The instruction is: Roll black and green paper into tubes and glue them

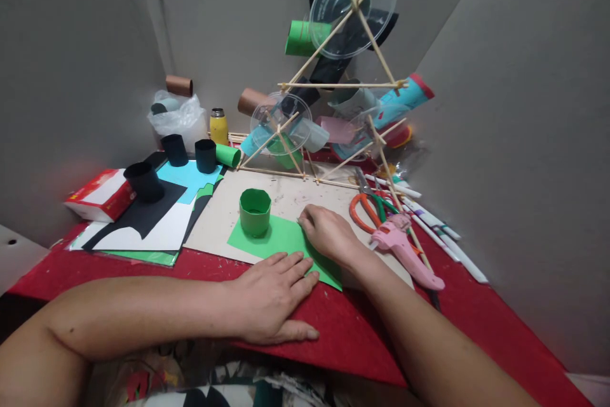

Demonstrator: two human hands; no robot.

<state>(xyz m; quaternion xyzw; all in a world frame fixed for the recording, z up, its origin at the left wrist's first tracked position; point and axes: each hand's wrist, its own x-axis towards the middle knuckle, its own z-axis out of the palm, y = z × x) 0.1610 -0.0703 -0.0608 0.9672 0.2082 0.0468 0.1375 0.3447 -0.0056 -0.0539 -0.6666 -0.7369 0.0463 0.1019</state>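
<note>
A sheet of green paper [286, 233] lies on a beige board [214, 223] at the table's front. On its left end stands a short green paper tube [255, 213], upright and open at the top. My left hand [276, 296] is flat and open, its fingertips over the paper's near edge and its thumb on the red cloth. At the paper's right side my right hand [328, 235] is curled, fingertips pressed together by the far edge. Whatever may be between those fingers is hidden.
Right of the board lie a pink glue gun [405, 248], orange-handled scissors [365, 213] and several white paper rolls [441, 235]. Stick frames with plastic discs [352, 7] and coloured tubes rise behind. Black tubes [143, 181], paper sheets and a red box [102, 194] are left.
</note>
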